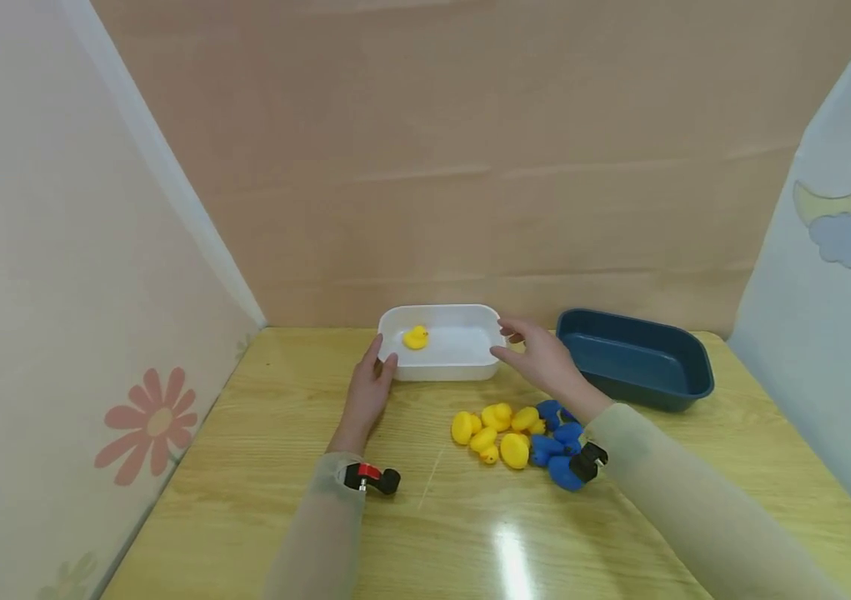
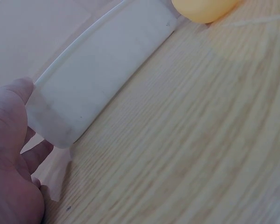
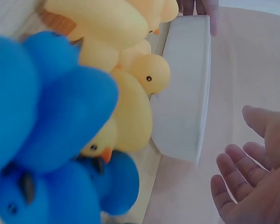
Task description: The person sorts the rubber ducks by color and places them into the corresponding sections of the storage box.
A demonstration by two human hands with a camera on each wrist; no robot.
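A white plastic bin (image 1: 443,372) stands at the back of the table, with one yellow rubber duck (image 1: 416,337) inside on its left. My left hand (image 1: 369,387) is at the bin's left end; thumb and fingers lie fairly straight about the near corner and touch it in the left wrist view. Beside the right end is my right hand (image 1: 541,357), its fingers loosely bent with nothing between them. The right wrist view shows that hand (image 3: 256,172) apart from the bin wall (image 3: 184,88). Nearer me lie several yellow ducks (image 1: 515,451) and several blue ducks (image 1: 565,473).
A dark blue bin (image 1: 635,385) sits at the back right, behind my right forearm. Brown paper (image 1: 425,167) covers the wall behind the wooden table (image 1: 245,500). Side panels (image 1: 155,292) close in the left and right.
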